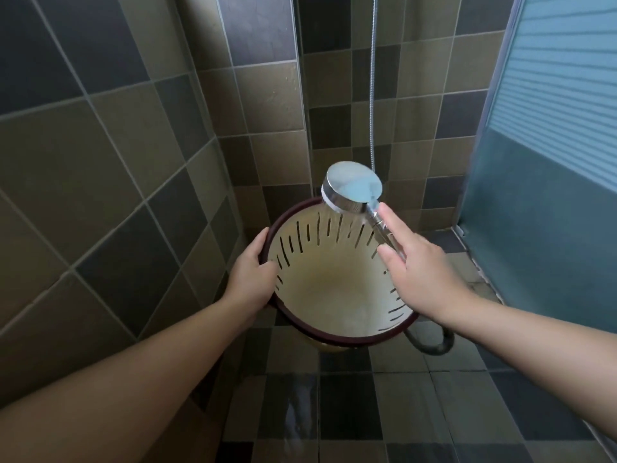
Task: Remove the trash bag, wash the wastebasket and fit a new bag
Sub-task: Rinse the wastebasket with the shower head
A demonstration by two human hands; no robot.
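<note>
Presently, the left hand (250,272) grips the dark-red rim of the cream slotted plastic wastebasket (337,285), tilted above the tiled floor (417,396). The right hand (424,275) holds the chrome round shower head (352,188), index finger extended, spraying inside.

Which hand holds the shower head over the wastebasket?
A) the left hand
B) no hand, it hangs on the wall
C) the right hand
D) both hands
C: the right hand grips the handle of the shower head, while the left hand holds the rim of the wastebasket.
</note>
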